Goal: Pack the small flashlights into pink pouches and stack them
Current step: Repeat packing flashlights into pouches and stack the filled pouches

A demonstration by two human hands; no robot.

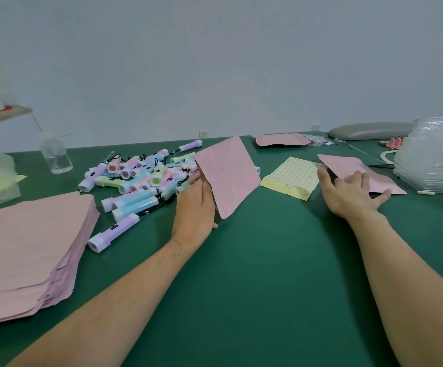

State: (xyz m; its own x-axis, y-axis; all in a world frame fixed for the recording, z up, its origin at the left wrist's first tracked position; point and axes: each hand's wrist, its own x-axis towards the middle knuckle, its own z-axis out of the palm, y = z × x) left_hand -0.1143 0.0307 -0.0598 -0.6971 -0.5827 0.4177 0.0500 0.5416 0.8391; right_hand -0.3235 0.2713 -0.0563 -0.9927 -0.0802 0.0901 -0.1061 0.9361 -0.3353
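My left hand (196, 205) gripped one pink pouch (228, 176) by its lower edge and held it tilted up, just beside the pile of flashlights (140, 176). My right hand (352, 192) lay flat, fingers spread, on a second pouch (344, 165) on the green table (241, 260), near the yellow sheet (291, 178). I judged the raised pouch could slip or fold, because only one edge was held. The flat one could slide under my palm.

Soft, even, fairly bright light covers the counter (254, 260); shadows are faint and soft-edged. Wide-angle distortion bows the counter's far edge, and pouches (29, 247) at its left end look stretched, slightly blurred.
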